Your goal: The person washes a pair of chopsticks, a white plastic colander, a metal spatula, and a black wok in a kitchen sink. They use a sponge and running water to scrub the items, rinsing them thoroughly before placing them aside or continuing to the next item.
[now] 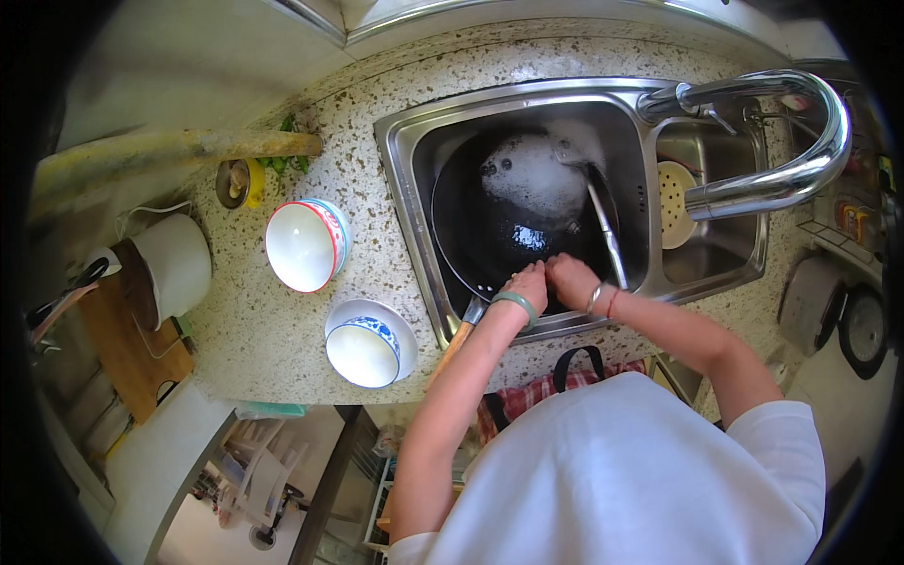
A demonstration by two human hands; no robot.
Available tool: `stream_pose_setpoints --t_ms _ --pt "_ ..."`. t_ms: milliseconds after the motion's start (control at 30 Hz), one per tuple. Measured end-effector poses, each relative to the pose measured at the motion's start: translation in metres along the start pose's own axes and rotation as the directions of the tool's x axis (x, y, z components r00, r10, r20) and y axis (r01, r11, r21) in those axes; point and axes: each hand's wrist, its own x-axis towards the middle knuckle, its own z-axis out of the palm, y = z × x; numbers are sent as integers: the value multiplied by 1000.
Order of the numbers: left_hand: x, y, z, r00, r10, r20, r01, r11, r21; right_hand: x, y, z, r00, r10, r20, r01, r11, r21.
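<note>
A black wok (471,207) fills the large basin of the steel sink (400,179), and its wooden handle (457,347) sticks out over the near left rim. Soapy water with white foam (537,174) lies inside it. My left hand (527,285), a green bangle at the wrist, and my right hand (571,281) meet over the wok's near edge. Both have curled fingers pressed close together; whatever they grip is hidden. Right of them, a long-handled metal utensil (608,234) leans in the wok, its head covered by foam.
A chrome faucet (782,193) arches over the small right basin, which holds a cream strainer (673,179). On the speckled counter (250,325) to the left stand stacked red-rimmed bowls (299,247) and a blue-patterned bowl (363,356). A yellow pipe (188,146) crosses the far left.
</note>
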Motion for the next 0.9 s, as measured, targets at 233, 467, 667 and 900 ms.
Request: stream_pose_setpoints --t_ms 233,467,667,900 --pt "14 11 3 999 32 -12 -32 999 11 -2 21 -36 946 -45 -322 24 997 -71" --pt "20 26 -4 994 69 -80 -82 980 -182 -3 41 -39 834 422 -355 -281 879 384" --pt "-7 35 -26 984 63 167 169 -21 -985 12 18 -44 873 386 -299 -12 629 777" --pt "-73 28 -51 946 -76 316 307 -105 -946 55 71 9 883 26 -469 -88 990 -112"
